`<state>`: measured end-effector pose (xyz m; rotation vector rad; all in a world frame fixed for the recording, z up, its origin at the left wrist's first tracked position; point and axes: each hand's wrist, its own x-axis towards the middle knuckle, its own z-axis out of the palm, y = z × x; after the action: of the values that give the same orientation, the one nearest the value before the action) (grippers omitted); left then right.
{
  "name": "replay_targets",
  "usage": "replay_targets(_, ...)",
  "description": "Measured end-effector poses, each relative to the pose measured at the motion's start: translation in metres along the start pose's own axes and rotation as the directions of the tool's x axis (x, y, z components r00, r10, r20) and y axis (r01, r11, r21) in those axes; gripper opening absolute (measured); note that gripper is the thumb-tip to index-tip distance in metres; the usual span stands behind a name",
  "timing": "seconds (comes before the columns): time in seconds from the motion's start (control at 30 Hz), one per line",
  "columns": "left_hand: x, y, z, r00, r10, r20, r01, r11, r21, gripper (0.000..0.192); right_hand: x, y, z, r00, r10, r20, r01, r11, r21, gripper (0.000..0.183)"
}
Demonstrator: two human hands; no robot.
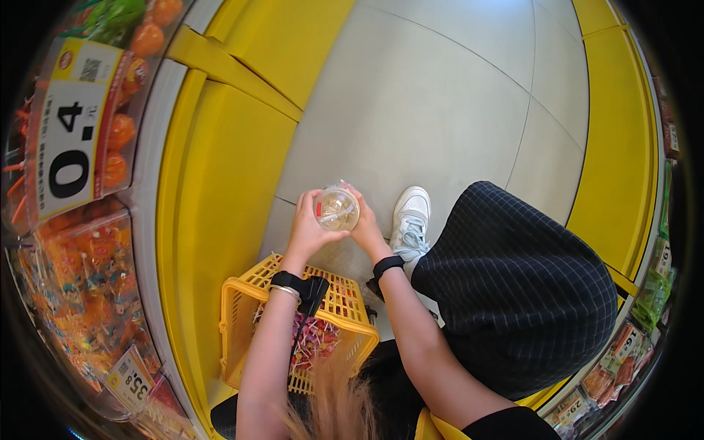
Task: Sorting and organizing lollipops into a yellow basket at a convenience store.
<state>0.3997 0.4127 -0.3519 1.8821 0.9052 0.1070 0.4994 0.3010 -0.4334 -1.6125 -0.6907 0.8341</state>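
Between my two hands is a clear round plastic container (336,209) with a bit of red on its side; what it holds is hard to make out. My left hand (309,226) grips its left side and lower edge, the thumb lying along the bottom. On the opposite side, my right hand (367,223) curls around it, its fingertips partly hidden behind. Below my hands a yellow plastic shopping basket (234,324) stands on the floor, with many wrapped lollipops (316,338) inside. My left forearm passes over the basket.
Yellow shelf fronts (231,165) run along the left, under bins of packaged sweets (88,286) with price tags (77,126). Another yellow shelf base (616,154) lines the right, with packaged goods (610,368) behind it. Grey floor tiles (429,99) stretch ahead of my white sneaker (412,220).
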Motion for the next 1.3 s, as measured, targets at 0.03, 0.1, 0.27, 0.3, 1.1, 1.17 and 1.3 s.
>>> replay_targets(0.03, 0.0, -0.001, 0.002, 1.0, 0.017, -0.01, -0.017, 0.999, 0.04, 0.092, -0.002, -0.001, 0.0, 1.0, 0.013, -0.001, -0.013, 1.0, 0.001, 0.066)
replay_targets(0.1, 0.002, -0.001, 0.003, 1.0, 0.004, 0.003, -0.005, 0.999, 0.052, 0.094, -0.004, -0.001, -0.001, 1.0, 0.03, -0.005, -0.03, 1.0, 0.002, 0.066)
replay_targets(0.27, 0.0, 0.013, 0.013, 1.0, 0.012, -0.007, -0.011, 0.998, 0.054, 0.103, -0.006, 0.016, -0.011, 1.0, 0.0, -0.018, -0.003, 0.988, -0.155, 0.076)
replay_targets(0.3, -0.004, 0.012, 0.011, 0.999, 0.036, -0.033, -0.033, 0.996, 0.088, 0.105, -0.009, 0.011, -0.007, 1.0, 0.005, -0.017, -0.008, 0.989, -0.147, 0.076)
replay_targets(1.1, -0.012, 0.001, 0.001, 1.0, 0.019, 0.008, -0.019, 1.0, 0.025, 0.099, -0.024, -0.002, -0.013, 0.997, 0.071, -0.038, -0.081, 0.906, -0.416, 0.093)
replay_targets(1.17, -0.01, 0.0, 0.006, 1.0, 0.021, 0.006, -0.021, 1.0, -0.008, 0.099, -0.027, -0.004, -0.02, 0.99, 0.09, -0.107, -0.112, 0.97, -0.218, 0.091)
replay_targets(1.3, -0.011, -0.005, 0.003, 0.999, 0.039, -0.007, -0.038, 0.997, 0.069, 0.102, -0.016, -0.024, -0.027, 0.973, 0.067, -0.22, -0.109, 0.977, -0.184, 0.074)
